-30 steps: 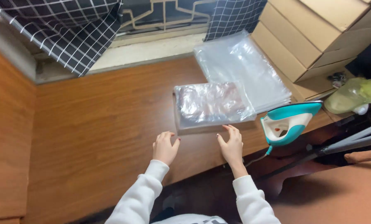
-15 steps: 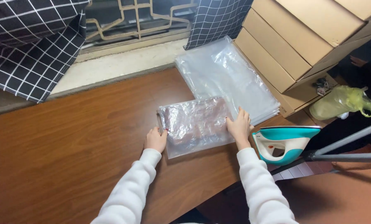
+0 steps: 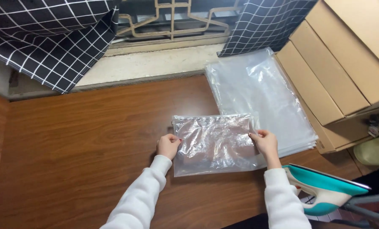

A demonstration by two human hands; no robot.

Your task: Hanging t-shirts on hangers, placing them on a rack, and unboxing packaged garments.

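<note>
1. Clear plastic bag (image 3: 215,144): crinkled and glossy, filled with something folded flat that cannot be made out. It lies on the bench just below the centre of the frame.
2. Left hand (image 3: 168,145): closed on the bag's left edge, fingers curled in and pinching the plastic. A white sleeve runs down to the lower middle of the frame.
3. Right hand (image 3: 264,143): clamped on the bag's right edge, thumb on top and fingers under. A white sleeve runs to the bottom edge.
4. Bench (image 3: 83,148): dark brown wood grain, filling the left and centre of the frame.
5. Stack of empty clear plastic bags (image 3: 257,89): flat, right of centre and above the held bag. The held bag's right end overlaps its lower edge.
6. Cardboard boxes (image 3: 346,59): brown, stacked at a slant in the upper right, touching the stack of bags.
7. Clothes iron (image 3: 325,191): teal and white, lying at the lower right, just beside the right sleeve.
8. Checked curtains (image 3: 49,38): black with a white grid, at upper left and upper centre-right.
9. Window ledge (image 3: 155,63): pale stone at upper centre, with a metal grille above it.
</note>
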